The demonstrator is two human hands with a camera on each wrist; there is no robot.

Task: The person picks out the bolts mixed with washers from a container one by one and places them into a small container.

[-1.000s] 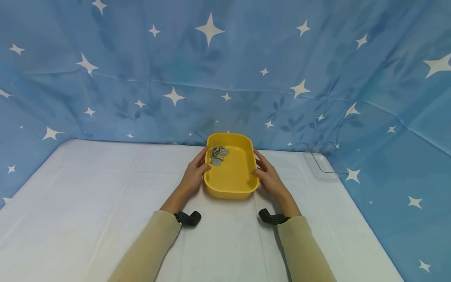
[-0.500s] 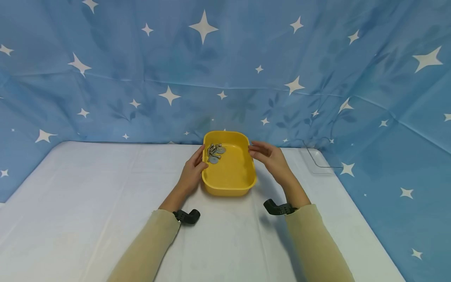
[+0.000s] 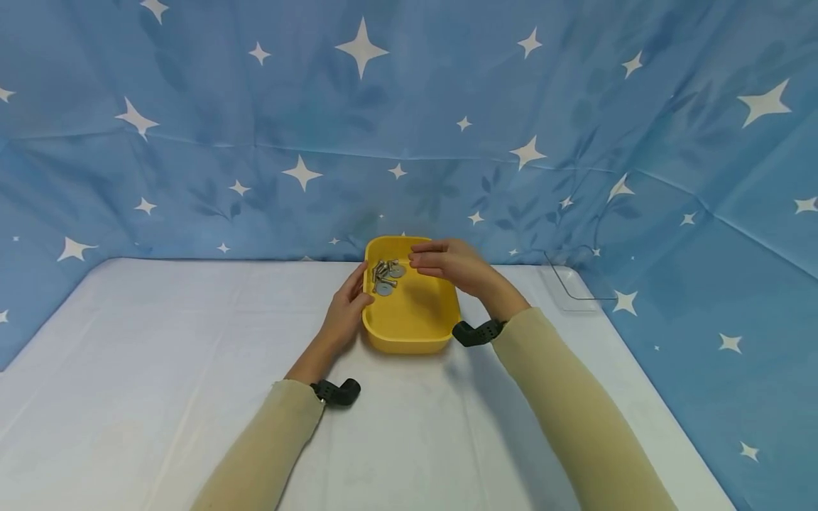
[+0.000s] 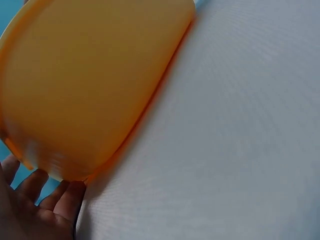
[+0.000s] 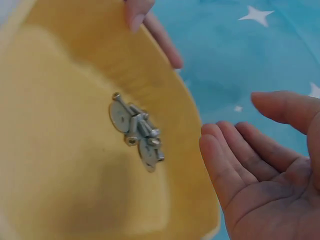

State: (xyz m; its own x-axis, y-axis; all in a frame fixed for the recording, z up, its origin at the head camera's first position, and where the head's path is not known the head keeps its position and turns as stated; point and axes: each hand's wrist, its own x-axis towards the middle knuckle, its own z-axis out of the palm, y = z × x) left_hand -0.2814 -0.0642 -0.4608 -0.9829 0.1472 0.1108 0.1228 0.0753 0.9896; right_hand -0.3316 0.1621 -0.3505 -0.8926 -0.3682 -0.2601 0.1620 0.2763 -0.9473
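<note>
A yellow tray point(image 3: 415, 323) stands on the white tablecloth near the back of the table. In its far left corner lies a small heap of metal bolts and washers point(image 3: 385, 275), which the right wrist view shows as bolts and washers point(image 5: 136, 129). My left hand point(image 3: 355, 291) holds the tray's left rim, thumb over the edge and fingers point(image 4: 47, 197) along the outer wall point(image 4: 90, 85). My right hand point(image 3: 429, 261) hovers over the tray just right of the heap, its fingers point(image 5: 235, 155) straight and its palm empty.
A clear plastic container point(image 3: 571, 289) sits at the table's back right corner. Blue cloth with white stars point(image 3: 409, 128) hangs close behind and to both sides. White tablecloth point(image 3: 160, 369) stretches to the left and front.
My right hand let go of the tray's right side, rose and moved left over the tray toward the hardware. My left hand stayed on the rim.
</note>
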